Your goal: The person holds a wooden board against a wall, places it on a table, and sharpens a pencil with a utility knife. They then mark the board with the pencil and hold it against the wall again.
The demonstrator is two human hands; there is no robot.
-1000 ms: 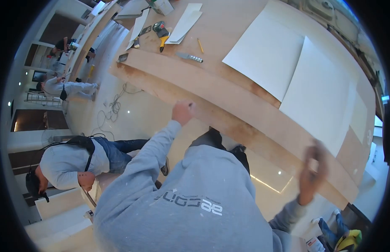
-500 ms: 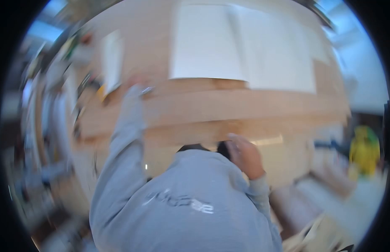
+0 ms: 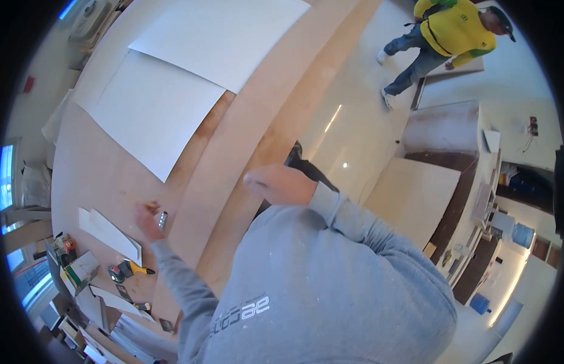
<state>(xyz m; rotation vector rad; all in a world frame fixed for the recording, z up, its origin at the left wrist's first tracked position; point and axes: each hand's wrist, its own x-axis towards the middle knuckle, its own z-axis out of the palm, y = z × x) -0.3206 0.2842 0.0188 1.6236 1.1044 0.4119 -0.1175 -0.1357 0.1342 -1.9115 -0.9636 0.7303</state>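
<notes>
My left hand (image 3: 148, 219) is over the wooden table (image 3: 130, 194), its fingers curled in; whatever they may hold is too small to make out. Right beside it shows a small metallic object (image 3: 163, 219); whether the hand touches it is unclear. Two large white sheets (image 3: 154, 112) (image 3: 233, 36) lie on the table, one edge overlapping the other. My right hand (image 3: 281, 184) is in front of my body, near the table's front edge. It is blurred, and its fingers cannot be told apart.
Narrow white pieces (image 3: 112, 233), a yellow-and-black tool (image 3: 136, 269) and a green-and-white box (image 3: 83, 269) are at the table's lower left. A person in a yellow top (image 3: 455, 30) stands beyond the table, upper right. A large pale panel (image 3: 412, 194) is at right.
The view has turned, so the sheets now appear at upper left and the person in yellow at upper right. My right hand has moved from my body's right side to its front.
</notes>
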